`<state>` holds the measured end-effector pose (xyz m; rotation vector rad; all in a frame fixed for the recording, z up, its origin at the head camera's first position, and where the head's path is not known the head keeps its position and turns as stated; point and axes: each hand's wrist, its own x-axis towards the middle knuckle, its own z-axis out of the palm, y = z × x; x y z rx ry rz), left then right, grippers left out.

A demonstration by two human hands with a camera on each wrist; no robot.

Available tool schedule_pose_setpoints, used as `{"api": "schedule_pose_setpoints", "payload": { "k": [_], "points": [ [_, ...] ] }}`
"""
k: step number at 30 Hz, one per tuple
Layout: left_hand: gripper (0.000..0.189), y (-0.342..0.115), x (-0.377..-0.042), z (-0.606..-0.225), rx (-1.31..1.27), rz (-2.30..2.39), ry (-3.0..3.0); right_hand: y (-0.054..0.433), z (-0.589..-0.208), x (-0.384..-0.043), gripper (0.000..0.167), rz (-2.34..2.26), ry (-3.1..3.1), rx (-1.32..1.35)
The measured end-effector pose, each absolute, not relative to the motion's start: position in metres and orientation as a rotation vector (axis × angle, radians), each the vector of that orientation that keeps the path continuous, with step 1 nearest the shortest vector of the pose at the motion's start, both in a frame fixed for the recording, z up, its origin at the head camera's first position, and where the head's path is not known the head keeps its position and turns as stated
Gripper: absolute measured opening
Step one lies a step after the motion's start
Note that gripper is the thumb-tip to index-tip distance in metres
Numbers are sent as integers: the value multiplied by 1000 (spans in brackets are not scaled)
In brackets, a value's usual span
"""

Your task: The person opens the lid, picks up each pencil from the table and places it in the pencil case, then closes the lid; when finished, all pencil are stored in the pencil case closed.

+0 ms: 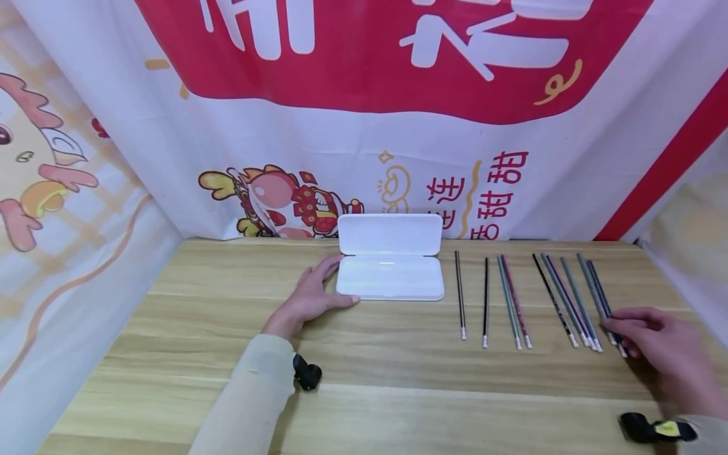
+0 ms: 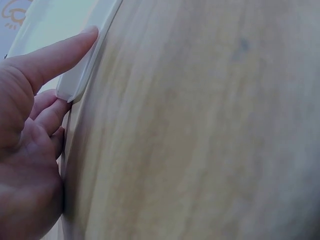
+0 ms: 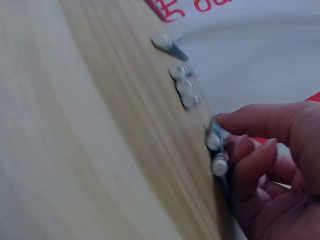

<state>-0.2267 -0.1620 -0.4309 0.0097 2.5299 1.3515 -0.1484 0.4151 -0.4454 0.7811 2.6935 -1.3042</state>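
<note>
A white pencil case (image 1: 389, 279) lies open on the table, its lid (image 1: 389, 234) raised against the backdrop. My left hand (image 1: 309, 294) grips the case's left end; in the left wrist view the thumb (image 2: 75, 52) lies along the front edge and the other fingers are round the end. At the far right, my right hand (image 1: 660, 338) pinches a dark pencil (image 1: 599, 289) near its eraser end. Beside it is a teal pencil (image 1: 589, 285). In the right wrist view, the white eraser (image 3: 219, 167) shows by the fingertips. It is unclear whether both pencils are held.
Several pencils lie in loose groups between case and right hand: a single dark pencil (image 1: 460, 294), another black pencil (image 1: 486, 303), a pair with a maroon pencil (image 1: 515, 300), and a cluster with a teal pencil (image 1: 577, 297). A printed cloth (image 1: 318, 133) hangs behind the wooden table (image 1: 455, 404).
</note>
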Motion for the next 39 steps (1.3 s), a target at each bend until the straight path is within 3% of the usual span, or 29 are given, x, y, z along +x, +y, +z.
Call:
{"api": "schedule_pose_setpoints", "payload": {
  "k": [10,21,34,39],
  "points": [
    [94,-160,-227,-428,7,1352,2521,435,-445,-147,65,-1060,2701,694],
    [94,-165,-225,-432,0,1349,2525,414,-427,-148,51,-898,2716,696],
    [93,-163,-226,-432,30,1337,2541,424,-425,-146,67,-1010,2778,629],
    [93,-162,-227,-430,27,1333,2541,414,-418,-143,62,-1195,2814,589]
  ]
}}
